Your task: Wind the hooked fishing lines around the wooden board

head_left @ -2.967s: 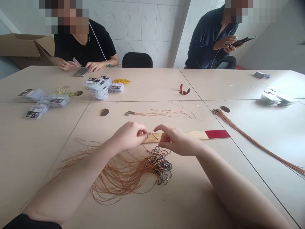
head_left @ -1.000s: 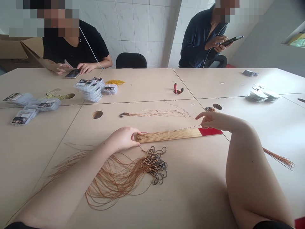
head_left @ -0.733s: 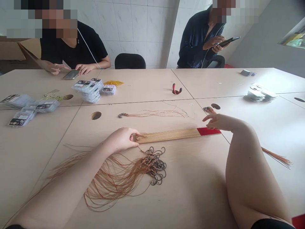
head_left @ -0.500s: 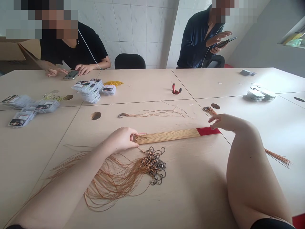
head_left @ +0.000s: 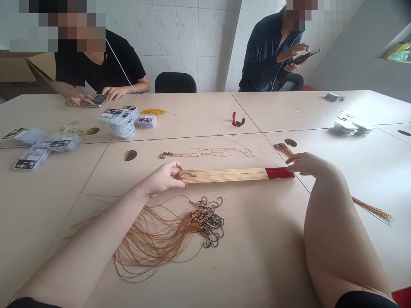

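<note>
A long, flat wooden board [head_left: 224,176] with a red end [head_left: 280,173] lies crosswise before me, between my hands. My left hand [head_left: 165,176] grips its left end, thumb below and fingers above, beside a fish hook [head_left: 188,174] lying on the wood. At the red end, my right hand [head_left: 303,164] has its fingertips closed on the board's edge; whether a line is pinched there too I cannot tell. Nearer to me, below the board, sits a pile of dark fish hooks [head_left: 208,222] with orange-brown lines [head_left: 150,244] trailing left, partly under my left forearm.
Beyond the board is a small bunch of hooks with lines [head_left: 205,152]. Another bundle [head_left: 374,210] passes beneath my right arm. Red-handled pliers [head_left: 238,119] stand in a table hole. Stacked plastic packs [head_left: 120,119] are at the left. Two people with phones are across the table.
The board's left end has moved slightly away from me and the board has turned, its face tipped more toward me. My right hand has closed in on the red end.
</note>
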A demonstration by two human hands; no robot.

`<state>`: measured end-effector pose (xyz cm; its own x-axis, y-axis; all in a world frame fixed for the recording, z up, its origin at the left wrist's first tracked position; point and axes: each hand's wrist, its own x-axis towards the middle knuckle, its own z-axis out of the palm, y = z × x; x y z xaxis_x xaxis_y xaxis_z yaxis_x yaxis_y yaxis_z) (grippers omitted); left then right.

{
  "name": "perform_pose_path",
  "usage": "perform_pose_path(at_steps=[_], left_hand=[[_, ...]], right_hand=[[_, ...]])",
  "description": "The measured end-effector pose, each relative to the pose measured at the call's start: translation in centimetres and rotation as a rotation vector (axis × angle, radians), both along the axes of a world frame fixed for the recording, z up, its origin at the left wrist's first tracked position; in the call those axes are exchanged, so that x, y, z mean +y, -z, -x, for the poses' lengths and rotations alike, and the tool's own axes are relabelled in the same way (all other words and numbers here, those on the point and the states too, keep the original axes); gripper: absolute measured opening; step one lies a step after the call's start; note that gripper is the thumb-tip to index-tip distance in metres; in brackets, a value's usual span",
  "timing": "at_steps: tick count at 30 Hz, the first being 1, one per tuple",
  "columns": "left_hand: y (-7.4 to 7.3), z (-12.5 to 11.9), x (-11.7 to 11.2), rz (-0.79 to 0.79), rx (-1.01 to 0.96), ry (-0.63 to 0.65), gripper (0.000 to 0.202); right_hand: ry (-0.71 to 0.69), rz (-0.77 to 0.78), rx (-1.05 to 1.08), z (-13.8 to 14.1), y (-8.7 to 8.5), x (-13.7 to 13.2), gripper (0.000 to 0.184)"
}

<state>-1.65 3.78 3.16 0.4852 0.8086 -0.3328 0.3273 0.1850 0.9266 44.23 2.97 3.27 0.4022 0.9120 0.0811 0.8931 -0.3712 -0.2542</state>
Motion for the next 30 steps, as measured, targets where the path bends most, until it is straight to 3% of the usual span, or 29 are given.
perform_pose_path(at_steps=[4,6,7,9,10,12,14,16,22,30], left_hand=[[0.1,0.0,0.3,0.162,-0.146,-0.069,0.054],[0.4,0.3,0.5,0.183,-0.195,-0.054,0.053],[0.5,0.4,0.6,0.188,-0.218,-0.048,0.051],[0.9,0.7,0.8,0.203,-0.267,-0.046,0.047],[1.2,0.8,0.8,0.214,-0.295,-0.048,0.044],[1.7,1.0,0.8,0.238,-0.351,-0.036,0.040],[2.2,1.2,0.8,0.257,-0.390,-0.018,0.038],[2.5,1.2,0.7,0.271,-0.403,0.008,0.040],[2.6,0.8,0.6,0.280,-0.372,0.103,0.048],[2.3,0.4,0.7,0.241,-0.264,0.082,0.045]], right_hand=[[0.031,0.149,-0.013,2.1,-1.2,0.8,0.022],[-0.014,0.069,-0.050,5.9,-1.6,1.1,0.028],[-0.083,-0.102,-0.073,8.6,-1.5,1.1,0.032],[-0.389,-0.416,-0.053,14.4,-0.9,0.7,0.034],[-0.559,-0.502,-0.056,17.2,-0.3,0.2,0.034],[-0.908,-0.545,-0.128,21.7,0.9,-1.0,0.034],[-1.126,-0.523,-0.193,24.1,1.9,-2.1,0.034],[-1.204,-0.485,-0.222,24.8,2.4,-2.8,0.036],[-1.246,-0.427,-0.221,24.4,2.4,-2.4,0.036],[-1.250,-0.388,-0.169,24.0,3.3,-1.8,0.031]])
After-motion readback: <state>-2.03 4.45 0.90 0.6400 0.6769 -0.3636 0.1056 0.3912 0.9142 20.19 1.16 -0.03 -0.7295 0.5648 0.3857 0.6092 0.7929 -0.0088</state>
